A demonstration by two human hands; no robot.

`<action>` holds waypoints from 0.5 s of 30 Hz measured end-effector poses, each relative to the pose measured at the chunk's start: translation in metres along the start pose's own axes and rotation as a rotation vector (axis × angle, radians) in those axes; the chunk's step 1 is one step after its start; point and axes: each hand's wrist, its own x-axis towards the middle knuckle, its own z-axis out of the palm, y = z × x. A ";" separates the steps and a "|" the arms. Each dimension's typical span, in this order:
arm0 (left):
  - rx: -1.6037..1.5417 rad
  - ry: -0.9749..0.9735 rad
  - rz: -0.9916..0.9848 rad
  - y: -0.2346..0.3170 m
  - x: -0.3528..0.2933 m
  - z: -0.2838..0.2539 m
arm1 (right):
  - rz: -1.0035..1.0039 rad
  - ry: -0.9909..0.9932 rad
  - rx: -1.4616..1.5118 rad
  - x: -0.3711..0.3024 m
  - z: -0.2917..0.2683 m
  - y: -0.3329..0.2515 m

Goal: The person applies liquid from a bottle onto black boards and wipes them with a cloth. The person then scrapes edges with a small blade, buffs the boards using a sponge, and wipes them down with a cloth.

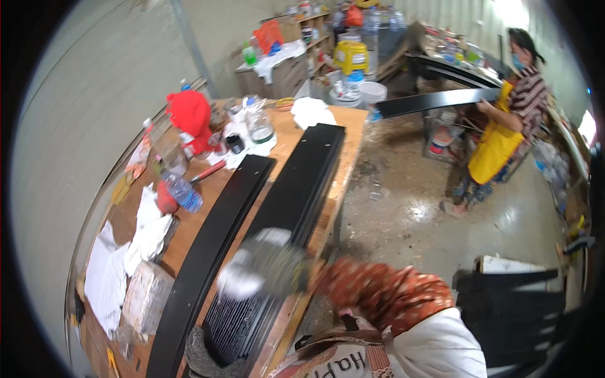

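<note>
A stack of long black panels [293,179] lies lengthwise on the wooden table. My right hand [274,268], in a grey glove smeared by motion, is over the stack's nearer half. A bunched white cloth [238,280] shows under and beside its fingers. At the near end, my left hand [211,356], also in a grey glove, curls around the edge of the top panel. Fine pale streaks mark the panel surface between my hands. Left of the stack lies a separate, slightly curved black panel [211,252].
On the table [167,242], left, are a wrapped block [149,296], white rags [107,271], a water bottle [183,192], a red bag [190,120] and a glass jar [259,126]. A person in a yellow apron [498,145] holds another black panel [435,103]. Black strips [507,315] lie lower right.
</note>
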 end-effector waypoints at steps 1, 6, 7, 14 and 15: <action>0.011 0.013 0.010 0.003 0.003 0.002 | -0.323 -0.049 0.443 -0.004 -0.005 -0.005; 0.143 0.073 0.135 -0.019 -0.012 0.019 | -0.226 0.912 2.419 0.221 0.102 -0.230; 0.197 0.009 0.094 -0.028 -0.015 0.020 | -0.258 0.921 2.439 0.217 0.095 -0.217; 0.168 -0.053 0.003 -0.025 -0.016 0.016 | -1.078 1.344 3.084 0.044 0.078 -0.071; 0.214 -0.027 0.035 -0.024 -0.016 0.018 | -1.061 1.342 3.098 0.043 0.070 -0.084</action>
